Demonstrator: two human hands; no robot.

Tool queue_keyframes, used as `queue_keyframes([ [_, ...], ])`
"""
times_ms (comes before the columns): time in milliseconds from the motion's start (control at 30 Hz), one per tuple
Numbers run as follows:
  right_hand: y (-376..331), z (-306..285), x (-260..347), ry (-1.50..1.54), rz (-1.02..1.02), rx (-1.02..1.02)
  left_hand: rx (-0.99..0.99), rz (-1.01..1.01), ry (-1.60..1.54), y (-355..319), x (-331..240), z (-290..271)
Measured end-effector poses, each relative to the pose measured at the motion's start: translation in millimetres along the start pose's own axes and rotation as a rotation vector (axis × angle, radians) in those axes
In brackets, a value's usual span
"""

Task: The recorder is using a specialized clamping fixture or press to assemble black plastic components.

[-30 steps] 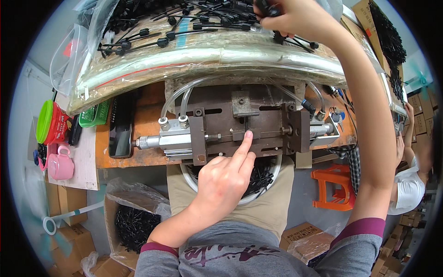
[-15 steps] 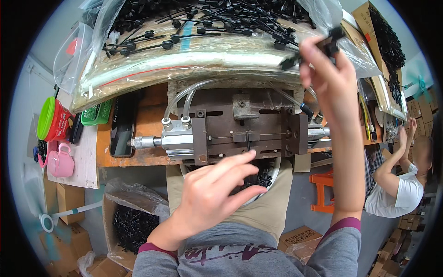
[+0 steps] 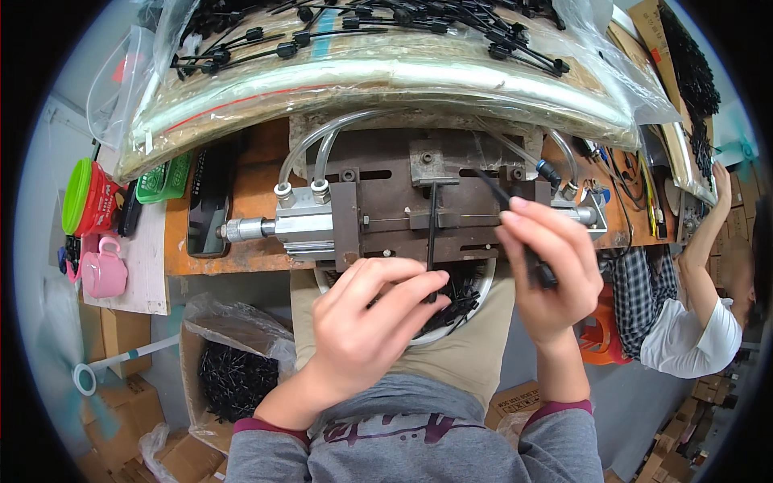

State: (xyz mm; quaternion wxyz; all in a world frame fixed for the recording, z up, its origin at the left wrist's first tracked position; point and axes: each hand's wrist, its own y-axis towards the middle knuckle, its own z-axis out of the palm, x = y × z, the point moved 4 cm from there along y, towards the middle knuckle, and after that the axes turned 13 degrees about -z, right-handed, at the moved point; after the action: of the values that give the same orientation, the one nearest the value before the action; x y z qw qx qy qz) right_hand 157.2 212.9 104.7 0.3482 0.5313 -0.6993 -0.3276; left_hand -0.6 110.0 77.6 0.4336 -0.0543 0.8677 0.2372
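Observation:
My left hand (image 3: 362, 322) is closed at the near end of a thin black rod (image 3: 433, 217). That rod stands across the middle of a dark metal clamping fixture (image 3: 394, 193), its far end at a small steel block (image 3: 429, 161). My right hand (image 3: 560, 270) pinches another black rod (image 3: 496, 190), which points up and left over the fixture's right part; its thicker end (image 3: 541, 274) shows below my fingers. Under the fixture, on my lap, a round white-rimmed container (image 3: 487, 294) holds many black pieces, partly hidden by my left hand.
Black rods with knobbed ends (image 3: 354, 28) lie on a plastic-covered tray (image 3: 386, 84) beyond the fixture. Air cylinders (image 3: 304, 225) with clear hoses (image 3: 322, 165) flank it. At left stand a pink cup (image 3: 105, 270) and a red tub (image 3: 98, 197). Another person (image 3: 696, 330) sits at right.
My right hand has come down from the tray to the fixture's right side with a black rod. My left hand's fingers have closed at the near end of the rod in the fixture.

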Motion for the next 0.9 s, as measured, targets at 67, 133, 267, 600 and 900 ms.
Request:
queue_keyframes([
  [67,-2,-4,-3,0.024,0.046,-0.057,-0.031,0.016,0.128,-8,8,15],
  [133,-7,-6,-2,0.078,0.110,-0.086,-0.036,0.096,0.214,-8,11,27],
  [267,-22,-7,5,0.348,0.331,-0.231,-0.042,0.137,0.352,-9,14,43],
  [600,-39,-3,-8,1.229,1.013,-0.474,0.064,0.062,0.358,4,8,34],
  [900,-45,7,2,1.487,1.139,-0.498,0.334,-0.314,-0.723,-2,5,11],
])
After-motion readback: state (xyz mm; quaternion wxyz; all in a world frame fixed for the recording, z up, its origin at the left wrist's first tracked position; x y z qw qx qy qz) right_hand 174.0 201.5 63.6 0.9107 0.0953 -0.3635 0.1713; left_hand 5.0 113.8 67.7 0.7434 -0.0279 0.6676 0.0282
